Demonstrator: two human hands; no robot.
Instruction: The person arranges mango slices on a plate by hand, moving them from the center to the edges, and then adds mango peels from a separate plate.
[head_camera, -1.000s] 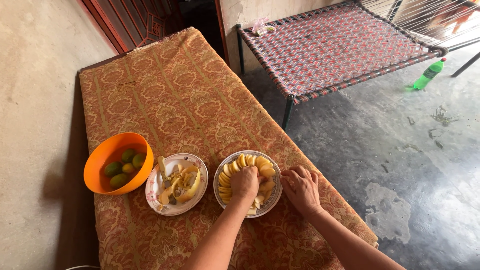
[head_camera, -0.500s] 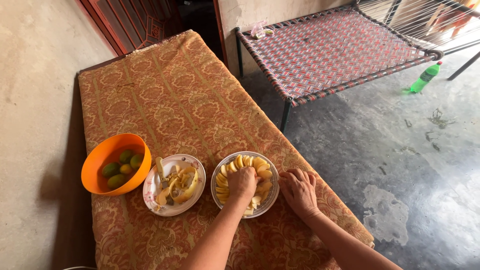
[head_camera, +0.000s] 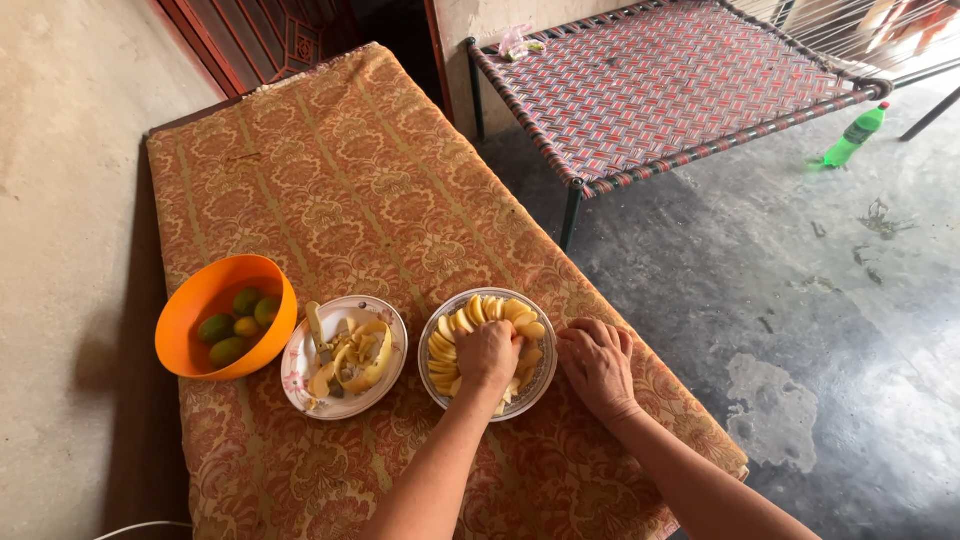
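The left hand (head_camera: 487, 355) rests curled over the middle of the plate of mango slices (head_camera: 487, 352), fingers bent down among the yellow pieces; whether they pinch a slice cannot be told, since the back of the hand hides the fingertips. The slices fan round the rim in an overlapping ring, which suggests the hand is setting pieces into the centre of that pattern. The right hand (head_camera: 596, 365) lies just beside the plate's right edge, fingers loosely folded and pressed to the cloth, holding nothing visible; it seems placed there to steady the plate or brace the person's weight.

Left of this plate, almost touching it, stands a second plate (head_camera: 301, 377) with mango peels, a stone and a knife (head_camera: 317, 330) laid across it, kept apart as the scrap dish. Further left, an orange bowl (head_camera: 208, 300) holds whole green mangoes. All sit near the close end of a cot covered with patterned orange cloth (head_camera: 340, 190). Beyond stands a woven cot (head_camera: 660, 90), and a green bottle (head_camera: 856, 135) stands on the concrete floor.

Against the earlier frames, both hands keep nearly the same posture; the left hand has shifted only slightly over the slices, and the plates and bowl have not moved.
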